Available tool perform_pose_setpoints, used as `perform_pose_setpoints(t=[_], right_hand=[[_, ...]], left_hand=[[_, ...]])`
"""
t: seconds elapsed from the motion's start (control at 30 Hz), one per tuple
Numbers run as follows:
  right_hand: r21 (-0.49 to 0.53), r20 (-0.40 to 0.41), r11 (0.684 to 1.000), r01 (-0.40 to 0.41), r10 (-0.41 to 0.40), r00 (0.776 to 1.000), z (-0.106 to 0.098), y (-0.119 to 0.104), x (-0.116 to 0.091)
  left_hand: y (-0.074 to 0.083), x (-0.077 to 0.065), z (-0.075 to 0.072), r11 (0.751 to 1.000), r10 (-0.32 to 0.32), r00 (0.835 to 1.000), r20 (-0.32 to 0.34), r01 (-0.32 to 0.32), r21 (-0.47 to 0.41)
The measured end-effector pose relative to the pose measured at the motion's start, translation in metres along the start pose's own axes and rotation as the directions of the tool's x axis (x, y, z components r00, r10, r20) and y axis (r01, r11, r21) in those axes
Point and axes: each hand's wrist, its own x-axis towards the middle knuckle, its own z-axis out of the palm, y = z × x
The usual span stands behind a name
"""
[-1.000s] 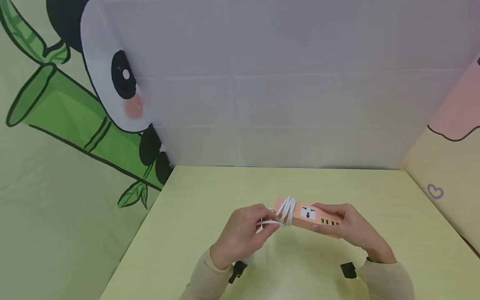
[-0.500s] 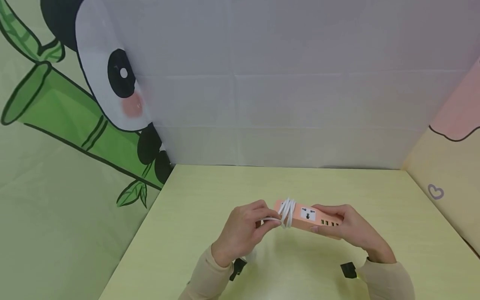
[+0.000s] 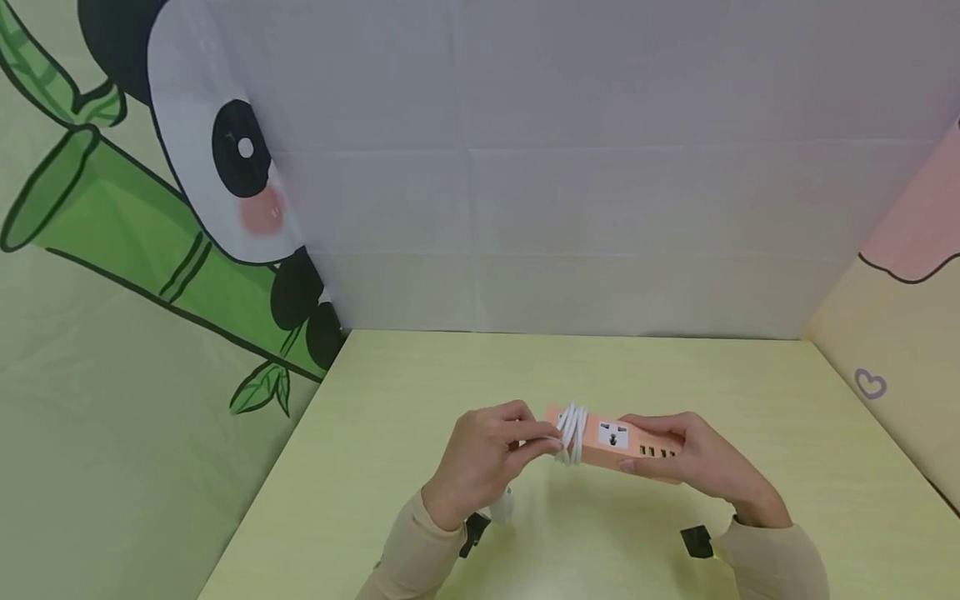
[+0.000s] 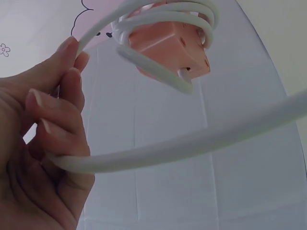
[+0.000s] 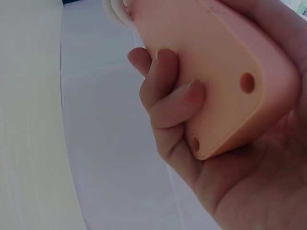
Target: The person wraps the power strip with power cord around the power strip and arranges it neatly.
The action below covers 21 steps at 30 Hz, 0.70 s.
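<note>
A peach-coloured power strip point(image 3: 596, 455) is held above the table, tilted down towards the right. White cord point(image 3: 573, 435) is wound in several turns around its left end. My right hand point(image 3: 712, 462) grips the right end. In the right wrist view, fingertips press on the strip's underside point(image 5: 225, 62), which has round holes. Beside the coils, my left hand point(image 3: 487, 458) pinches the cord between thumb and fingers. The left wrist view shows a further length of cord point(image 4: 192, 148) running out from under the curled lower fingers.
The pale yellow table point(image 3: 420, 383) lies below both hands. A pale back wall point(image 3: 570, 233) and printed side walls, with a panda and bamboo point(image 3: 142, 225) on the left, enclose it. A blurred whitish object point(image 3: 502, 507) shows beside my left wrist. Black pieces point(image 3: 696, 542) sit by both cuffs.
The left hand has drawn the cord in against the coils, and its fingers now sit closer to the strip. The strip has dipped slightly; the right hand keeps its grip.
</note>
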Motion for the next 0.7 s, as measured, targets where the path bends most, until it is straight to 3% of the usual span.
perform_pose_setpoints(t=[0.13, 0.37, 0.5, 0.7], right_hand=[[-0.011, 0.006, 1.000, 0.010, -0.010, 1.000, 0.000, -0.002, -0.001], [-0.019, 0.021, 0.999, 0.033, -0.032, 0.999, 0.002, -0.003, 0.001], [-0.017, 0.036, 0.998, 0.053, -0.052, 0.998, 0.003, -0.002, 0.004], [-0.008, 0.050, 0.997, 0.074, -0.074, 0.996, 0.003, -0.001, 0.009]], left_hand=[[0.000, 0.001, -0.002, 0.999, -0.012, 1.000, -0.009, 0.013, 0.030], [0.000, 0.002, -0.006, 0.995, -0.100, 0.995, -0.011, 0.100, 0.027], [-0.003, 0.002, -0.007, 0.985, -0.150, 0.989, 0.013, 0.151, -0.080], [-0.006, 0.002, -0.009, 0.957, -0.163, 0.982, 0.098, 0.181, -0.228]])
